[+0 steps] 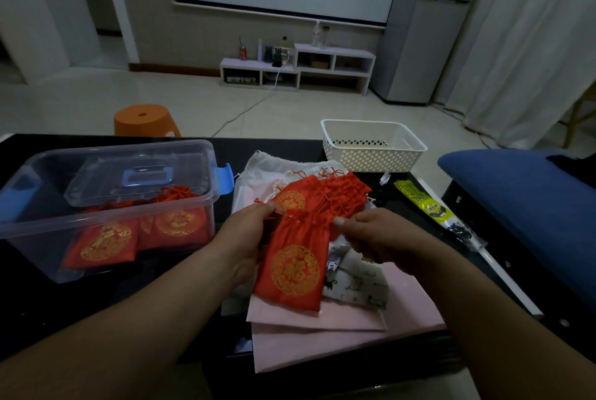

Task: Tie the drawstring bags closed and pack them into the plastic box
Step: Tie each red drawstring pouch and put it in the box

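A red drawstring bag point(295, 266) with a gold round emblem hangs between my hands above the table, its mouth gathered. My left hand point(246, 235) pinches the cord at the bag's left top. My right hand point(375, 238) pinches the right side of the gathered mouth. Behind it lies a stack of more red bags point(325, 196) on white and pink cloth bags point(322, 325). The clear plastic box point(48, 238) stands at the left with several tied red bags point(142, 232) inside; its lid point(142, 174) rests tilted across the top.
A white perforated basket point(371, 146) stands at the table's far right edge. A yellow-green packet point(429, 206) lies right of the bags. An orange stool point(145, 119) is beyond the black table, and a blue cushion point(522, 199) sits at the right.
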